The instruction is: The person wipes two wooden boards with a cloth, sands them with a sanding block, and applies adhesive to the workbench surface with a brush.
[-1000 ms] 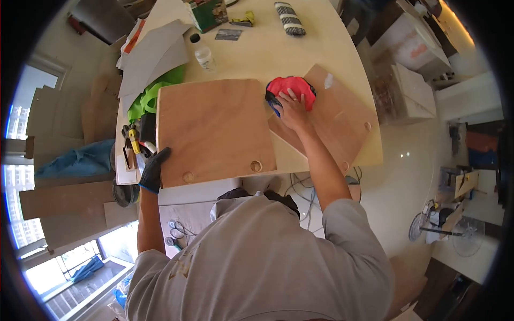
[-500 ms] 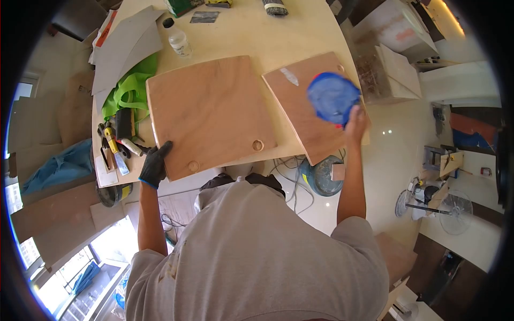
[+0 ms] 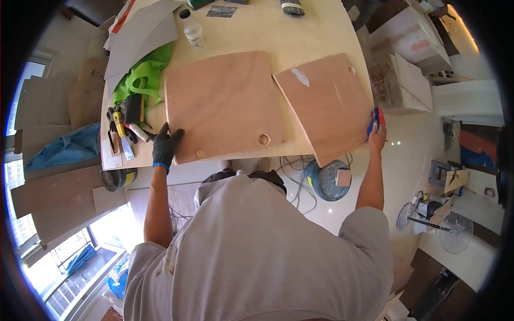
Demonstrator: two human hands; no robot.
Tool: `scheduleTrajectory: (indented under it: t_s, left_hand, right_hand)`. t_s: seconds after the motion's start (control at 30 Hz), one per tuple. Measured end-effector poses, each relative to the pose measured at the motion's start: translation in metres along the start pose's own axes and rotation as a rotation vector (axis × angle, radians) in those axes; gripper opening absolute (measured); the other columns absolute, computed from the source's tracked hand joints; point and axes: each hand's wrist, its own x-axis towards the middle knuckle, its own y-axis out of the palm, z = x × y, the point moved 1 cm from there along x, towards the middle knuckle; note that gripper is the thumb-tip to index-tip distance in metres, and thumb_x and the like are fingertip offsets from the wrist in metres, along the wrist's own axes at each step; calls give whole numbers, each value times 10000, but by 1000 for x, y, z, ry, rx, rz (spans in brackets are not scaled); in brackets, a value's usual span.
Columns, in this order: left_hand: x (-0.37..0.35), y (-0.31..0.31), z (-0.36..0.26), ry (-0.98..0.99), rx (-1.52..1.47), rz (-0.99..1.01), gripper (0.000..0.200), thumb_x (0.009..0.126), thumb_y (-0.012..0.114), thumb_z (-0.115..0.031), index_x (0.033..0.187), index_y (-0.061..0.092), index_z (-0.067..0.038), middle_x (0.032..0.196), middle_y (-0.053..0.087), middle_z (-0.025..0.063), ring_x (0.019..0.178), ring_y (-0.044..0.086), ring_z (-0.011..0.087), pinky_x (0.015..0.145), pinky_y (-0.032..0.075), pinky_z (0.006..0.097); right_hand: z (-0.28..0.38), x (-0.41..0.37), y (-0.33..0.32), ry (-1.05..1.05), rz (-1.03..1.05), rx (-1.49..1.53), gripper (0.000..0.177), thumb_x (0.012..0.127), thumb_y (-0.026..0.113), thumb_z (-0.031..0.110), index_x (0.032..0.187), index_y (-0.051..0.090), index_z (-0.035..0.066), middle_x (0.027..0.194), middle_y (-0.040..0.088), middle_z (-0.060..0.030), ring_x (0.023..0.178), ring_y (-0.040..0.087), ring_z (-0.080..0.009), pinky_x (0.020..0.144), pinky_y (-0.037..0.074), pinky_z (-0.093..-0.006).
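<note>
A large brown wooden board [image 3: 225,107] with round holes near its front edge lies on the table. My left hand [image 3: 167,143], in a dark glove with a blue cuff, rests at its lower left corner, fingers apart. To the right, a second wooden board [image 3: 326,107] lies at an angle, with a pale smear near its top left and a round hole at its top right. Just off this board's right edge is my bare right hand [image 3: 378,136], closed around a blue-and-red thing [image 3: 374,119] whose kind I cannot make out.
On the table's left lie a scraper [image 3: 123,136], other tools, green fabric [image 3: 142,77] and grey sheets [image 3: 144,40]. A clear bottle [image 3: 193,33] stands farther back. A bucket [image 3: 321,184] and cables [image 3: 289,184] are below the front edge. A fan [image 3: 455,230] stands right.
My right hand has moved right and down with the blue-and-red thing, from over the second board to beyond its edge. My left hand's fingers have spread at the first board's corner. The view has shifted.
</note>
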Motion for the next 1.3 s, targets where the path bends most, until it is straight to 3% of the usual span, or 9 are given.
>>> scheduleTrajectory:
  t_s: [0.17,0.27,0.43,0.53,0.73,0.87,0.97,1.13,1.3]
  left_hand:
    - [10,-9,22,67,17,50,649,801,755,-308,1315,545,28,1051,689,194,873,677,199,763,528,304]
    - [10,-17,33,70,-159,94,597,855,717,-253,1369,515,-25,926,691,73,702,615,108,609,500,246]
    - [23,-12,63,110,65,61,589,857,712,-238,1370,513,-25,998,689,79,782,624,118,667,510,263]
    - [9,-14,39,37,-13,62,612,801,719,-338,1301,570,-17,1034,686,206,908,678,268,802,518,358]
    - [5,-15,31,105,135,-41,565,797,720,-348,1234,612,-8,942,695,176,824,672,255,735,514,365]
    - [12,-11,35,106,168,-99,534,774,727,-388,1113,647,18,835,681,184,765,665,263,695,511,359]
    - [12,-5,38,235,264,-271,523,765,707,-453,973,636,22,900,670,269,880,653,421,743,481,491]
    - [9,-15,14,7,316,-105,480,738,726,-455,865,652,3,822,660,251,805,647,403,706,477,473]
    - [23,-4,37,58,190,-205,692,730,752,-442,1146,630,97,1085,675,259,1022,662,355,900,504,377]
  right_hand:
    - [29,-7,-9,85,12,-92,506,970,483,428,1209,613,2,1262,552,-242,1218,490,-394,1020,395,-464]
    - [28,-14,-6,-9,-13,-109,464,955,510,394,1167,633,0,1208,568,-255,1135,528,-404,972,413,-497]
    - [62,-47,-14,-16,-1,-56,441,946,538,362,1145,638,-19,1143,583,-255,1081,539,-413,941,423,-489]
    - [89,-68,-17,-28,36,-21,415,929,570,341,1127,647,-16,1125,584,-246,1062,541,-410,926,425,-483]
    - [95,-47,-34,-107,70,104,425,953,523,365,1121,654,-2,1077,612,-253,1041,555,-412,913,431,-477]
    - [75,-2,-38,86,32,30,477,973,479,409,1140,644,-6,1079,620,-269,1038,567,-424,909,440,-480]
    - [70,23,-8,20,92,32,505,980,459,425,1154,632,-16,1113,622,-274,1051,582,-424,900,449,-487]
    - [95,14,16,-104,149,-38,479,966,481,389,1114,635,-39,1074,644,-269,1026,609,-407,861,466,-500]
    - [103,-7,19,-85,39,-87,467,965,473,400,1069,651,-19,998,656,-243,937,607,-431,841,453,-526]
